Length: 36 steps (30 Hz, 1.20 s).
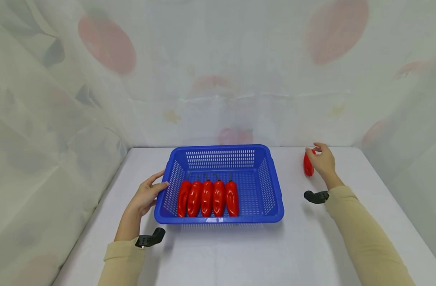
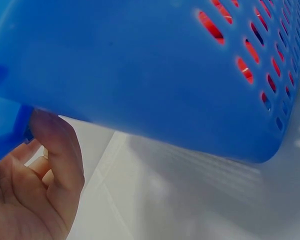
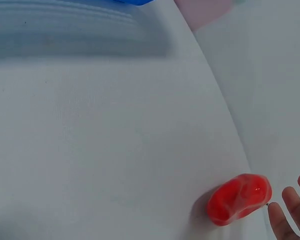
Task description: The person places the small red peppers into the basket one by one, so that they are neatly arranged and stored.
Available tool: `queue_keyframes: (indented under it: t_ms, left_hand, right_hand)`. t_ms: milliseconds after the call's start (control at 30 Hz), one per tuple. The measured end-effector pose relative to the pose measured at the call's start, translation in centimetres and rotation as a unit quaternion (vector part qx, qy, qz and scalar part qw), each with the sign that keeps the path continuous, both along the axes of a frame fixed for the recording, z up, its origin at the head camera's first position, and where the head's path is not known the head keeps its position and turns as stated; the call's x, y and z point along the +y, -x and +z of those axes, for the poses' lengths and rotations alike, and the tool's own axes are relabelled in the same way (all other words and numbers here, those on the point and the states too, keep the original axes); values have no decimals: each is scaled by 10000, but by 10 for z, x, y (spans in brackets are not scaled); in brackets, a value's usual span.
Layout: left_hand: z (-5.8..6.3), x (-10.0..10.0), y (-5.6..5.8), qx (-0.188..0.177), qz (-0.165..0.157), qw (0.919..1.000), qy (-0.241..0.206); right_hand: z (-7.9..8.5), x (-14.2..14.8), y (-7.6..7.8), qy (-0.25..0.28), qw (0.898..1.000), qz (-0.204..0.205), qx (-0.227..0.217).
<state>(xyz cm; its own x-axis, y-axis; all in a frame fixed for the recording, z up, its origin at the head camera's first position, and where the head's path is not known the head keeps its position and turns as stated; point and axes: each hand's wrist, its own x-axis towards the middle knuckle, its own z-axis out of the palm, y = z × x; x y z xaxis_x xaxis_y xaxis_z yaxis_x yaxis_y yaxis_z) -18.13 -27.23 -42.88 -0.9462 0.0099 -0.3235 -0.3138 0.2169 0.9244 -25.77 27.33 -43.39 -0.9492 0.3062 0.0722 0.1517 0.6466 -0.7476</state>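
Observation:
Several glossy red chili peppers (image 1: 207, 198) lie side by side in a blue perforated plastic basket (image 1: 218, 219), stems toward the far side. My left hand (image 1: 146, 193) grips the basket's left rim, thumb on top; the left wrist view shows fingers (image 2: 65, 160) bent against the rim's underside. One more red chili pepper (image 1: 308, 165) is on the table at the far right. Over its stem end hovers my right hand (image 1: 323, 161), fingers spread. In the right wrist view, the fingertips (image 3: 276, 212) sit just beside that pepper's (image 3: 240, 199) stem, apart from its body.
A white-covered table (image 1: 218, 254) carries everything. Pale printed curtain (image 1: 218, 59) hangs behind the table and along both sides. Dark wrist-worn cameras (image 1: 151, 238) stick out from both cuffs.

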Motion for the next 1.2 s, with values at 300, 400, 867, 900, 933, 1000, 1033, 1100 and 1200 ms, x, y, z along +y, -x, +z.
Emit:
queue_keyframes:
  t_ms: [300,400,867,900,933,1000,1033,1100,1200]
  left_hand:
    - [0,-1,0,6,9,10000,60]
    - [-1,-1,0,15,5,10000,67]
    - [-2,0,1,-7,-21,10000,-3]
    - [-3,0,1,-9,-23,10000,0]
    - [-3,-1,1,-10,-21,10000,3]
    - [-3,-1,1,-8,-10,10000,-16]
    - [-3,-1,1,-2,-5,10000,-21]
    - [-3,-1,1,11,7,10000,-35]
    - [-3,-1,1,32,17,10000,-52]
  right_hand:
    - [-15,8,-2,209,9966,-449,-662]
    - [-19,9,-4,227,9950,-547,-803]
    - [-42,11,-2,365,9860,-580,-1519]
    - [-43,11,-2,342,9861,-577,-1517]
    - [-43,10,-2,339,9860,-574,-1526]
    - [-42,9,-2,278,9869,-551,-1493]
    - [-42,9,-2,261,9872,-535,-1481]
    - [-42,8,-2,222,9878,-484,-1463]
    - [-42,7,-1,194,9874,-403,-1519]
